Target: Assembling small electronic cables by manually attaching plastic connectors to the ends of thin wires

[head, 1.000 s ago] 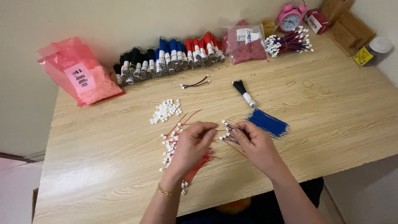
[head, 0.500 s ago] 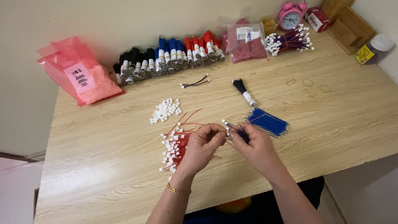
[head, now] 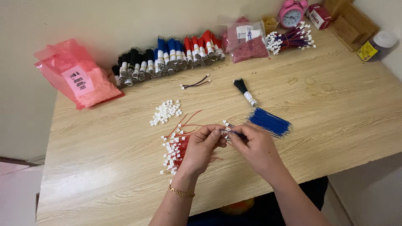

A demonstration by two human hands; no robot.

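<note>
**Thin wires pinched over pale wood**

While both hands meet above the grainy wooden tabletop (head: 343,125), the left hand (head: 204,147) and right hand (head: 256,147) each pinch a thin wire with white connector (head: 227,127) between fingertips. Red wires (head: 178,148) lie beneath; small white plastic connectors (head: 166,112) and a blue wire bundle (head: 269,121) sit close by.

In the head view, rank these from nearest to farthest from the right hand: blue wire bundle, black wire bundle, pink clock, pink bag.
From the right hand:
1. Blue wire bundle, just beyond it, slightly right.
2. Black wire bundle, further up the table.
3. Pink bag and pink clock: bag far left, clock at the back edge; too close to call.
</note>
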